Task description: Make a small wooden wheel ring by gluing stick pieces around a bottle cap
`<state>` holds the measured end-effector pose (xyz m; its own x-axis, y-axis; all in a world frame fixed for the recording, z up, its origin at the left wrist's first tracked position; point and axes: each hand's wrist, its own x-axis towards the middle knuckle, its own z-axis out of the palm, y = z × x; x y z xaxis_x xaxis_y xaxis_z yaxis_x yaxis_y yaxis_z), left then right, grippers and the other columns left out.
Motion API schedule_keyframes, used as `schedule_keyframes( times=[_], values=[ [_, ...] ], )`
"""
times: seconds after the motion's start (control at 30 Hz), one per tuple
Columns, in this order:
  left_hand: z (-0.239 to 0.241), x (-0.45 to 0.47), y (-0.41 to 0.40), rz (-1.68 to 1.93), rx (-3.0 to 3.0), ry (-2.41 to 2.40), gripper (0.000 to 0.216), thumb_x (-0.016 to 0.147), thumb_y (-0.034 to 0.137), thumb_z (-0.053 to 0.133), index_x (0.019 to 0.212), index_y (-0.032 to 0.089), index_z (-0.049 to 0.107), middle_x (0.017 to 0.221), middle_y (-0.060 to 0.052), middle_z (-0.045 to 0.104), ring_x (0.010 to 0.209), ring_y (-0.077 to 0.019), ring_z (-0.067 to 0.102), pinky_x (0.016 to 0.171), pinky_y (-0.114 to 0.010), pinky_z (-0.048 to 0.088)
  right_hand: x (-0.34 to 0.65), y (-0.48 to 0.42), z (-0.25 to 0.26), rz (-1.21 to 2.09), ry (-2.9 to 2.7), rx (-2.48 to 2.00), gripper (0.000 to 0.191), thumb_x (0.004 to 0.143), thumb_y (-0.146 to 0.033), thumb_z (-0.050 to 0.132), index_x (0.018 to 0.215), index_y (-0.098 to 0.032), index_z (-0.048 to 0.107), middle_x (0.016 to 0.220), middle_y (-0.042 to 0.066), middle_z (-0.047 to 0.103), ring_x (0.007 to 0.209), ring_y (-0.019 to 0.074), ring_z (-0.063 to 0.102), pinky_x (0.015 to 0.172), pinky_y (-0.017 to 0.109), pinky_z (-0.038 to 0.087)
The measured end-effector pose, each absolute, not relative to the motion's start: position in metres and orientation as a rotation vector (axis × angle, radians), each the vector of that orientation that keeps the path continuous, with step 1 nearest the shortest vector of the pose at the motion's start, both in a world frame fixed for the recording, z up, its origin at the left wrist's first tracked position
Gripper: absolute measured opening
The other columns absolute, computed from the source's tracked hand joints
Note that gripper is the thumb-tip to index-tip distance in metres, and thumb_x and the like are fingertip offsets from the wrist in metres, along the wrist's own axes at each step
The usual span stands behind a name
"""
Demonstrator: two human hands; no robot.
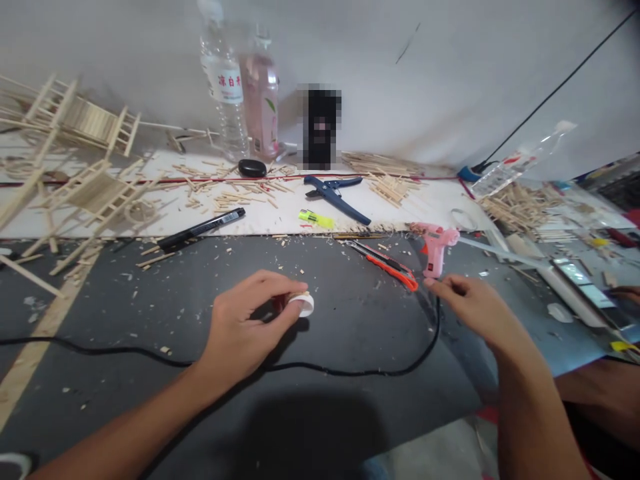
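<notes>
My left hand (250, 313) is closed, with thumb and forefinger pinching a small white ring (307, 306) just above the dark tabletop. A bit of pale wood seems to sit on the ring's upper edge, partly behind the fingertips. My right hand (465, 300) pinches the handle bottom of a pink hot glue gun (434, 252); its other fingers are curled and partly hidden. A glue stick (480, 249) juts from the gun's rear. Between the hands and farther back lies an orange utility knife (387, 265).
Blue cutters (337, 198), a yellow-green lighter (316, 218) and a black marker (203, 228) lie behind. Small wooden stick models (97, 190) stand left, bottles (227, 100) at the wall. The gun's black cord (350, 372) crosses the table in front. Another person's hand (627, 294) shows far right.
</notes>
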<state>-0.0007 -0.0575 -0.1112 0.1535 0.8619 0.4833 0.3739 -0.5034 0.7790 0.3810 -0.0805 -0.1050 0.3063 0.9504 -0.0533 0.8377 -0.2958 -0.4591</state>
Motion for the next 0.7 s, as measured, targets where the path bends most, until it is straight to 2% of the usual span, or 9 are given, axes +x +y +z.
schedule_keyframes(
  times=[0.1,0.2,0.33,0.47,0.7],
  values=[
    [-0.112,-0.001,-0.058,1.325,1.95,1.173,0.01,0.088,0.019,0.075,0.093,0.026,0.081,0.088,0.0,0.08,0.072,-0.0134,0.073,0.067,-0.024,0.057,0.411,-0.059,-0.114,0.362,-1.481,-2.268,0.045,0.082,-0.067,0.066,0.076,-0.023,0.06,0.065,0.0,0.06,0.064,0.02,0.054,0.061,0.033,0.037],
    [-0.111,-0.001,-0.057,1.322,1.943,1.166,0.01,0.088,0.019,0.075,0.093,0.025,0.081,0.086,0.001,0.079,0.073,-0.0133,0.073,0.067,-0.024,0.057,0.416,-0.03,-0.121,0.367,-1.449,-2.255,0.045,0.087,-0.062,0.066,0.095,-0.017,0.069,0.079,0.006,0.072,0.074,0.024,0.066,0.067,0.035,0.047],
    [-0.11,-0.001,-0.056,1.32,1.918,1.167,0.009,0.088,0.019,0.075,0.092,0.024,0.08,0.085,0.0,0.079,0.072,-0.0124,0.072,0.065,-0.022,0.056,0.404,-0.005,-0.127,0.368,-1.458,-2.276,0.037,0.1,-0.051,0.065,0.105,-0.014,0.071,0.095,0.005,0.073,0.082,0.0204,0.07,0.076,0.037,0.058],
    [-0.11,-0.002,-0.055,1.306,1.874,1.192,0.007,0.087,0.021,0.076,0.091,0.024,0.081,0.085,0.0,0.079,0.071,-0.013,0.072,0.065,-0.023,0.057,0.397,-0.004,-0.13,0.346,-1.469,-2.302,0.033,0.103,-0.043,0.066,0.121,-0.016,0.069,0.117,0.007,0.072,0.098,0.0227,0.072,0.086,0.042,0.062],
    [-0.112,-0.002,-0.055,1.275,1.811,1.238,0.005,0.086,0.026,0.076,0.088,0.024,0.081,0.084,-0.001,0.08,0.072,-0.0144,0.073,0.066,-0.024,0.058,0.399,-0.015,-0.131,0.272,-1.409,-2.359,0.033,0.103,-0.042,0.066,0.123,-0.016,0.069,0.121,0.008,0.071,0.101,0.0231,0.072,0.088,0.042,0.062]
  ],
)
